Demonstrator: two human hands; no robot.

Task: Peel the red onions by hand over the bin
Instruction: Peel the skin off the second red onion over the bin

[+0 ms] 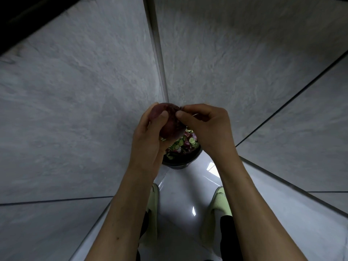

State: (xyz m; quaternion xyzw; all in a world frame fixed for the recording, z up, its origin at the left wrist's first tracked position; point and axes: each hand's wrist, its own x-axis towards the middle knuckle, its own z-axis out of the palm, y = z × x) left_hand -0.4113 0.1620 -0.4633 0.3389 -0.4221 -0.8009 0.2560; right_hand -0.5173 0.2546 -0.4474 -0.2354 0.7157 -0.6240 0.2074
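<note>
- The red onion (170, 125) is held up in both hands, directly above the open mouth of the bin (180, 162); only its upper dome and a lower flank show between the fingers.
- The left hand (148, 136) cups the onion from its left side, fingers curled round the far face and the thumb (163, 114) lying across the near face, so the onion sits gripped in that palm.
- The right hand (205, 125) meets the onion at its top right edge; thumb and forefinger are pinched together on a bit of dark, crinkled skin (178, 110) there, with the other fingers curled in behind.
- The two thumbs lie just beside each other over the onion's upper face, tips nearly touching.
- Below the grip, the bin is a dark round container, partly hidden by both hands; inside it lie cucumber slices (181, 142) mixed with reddish-purple scraps.
- Beneath the forearms, nearer the person than the grip, two pale green slippers (220, 200) stand on a glossy white floor (184, 194), one under each arm.
- Beyond and to both sides of the grip rise grey stone-look wall tiles (84, 91), meeting in a corner seam just behind the onion.
</note>
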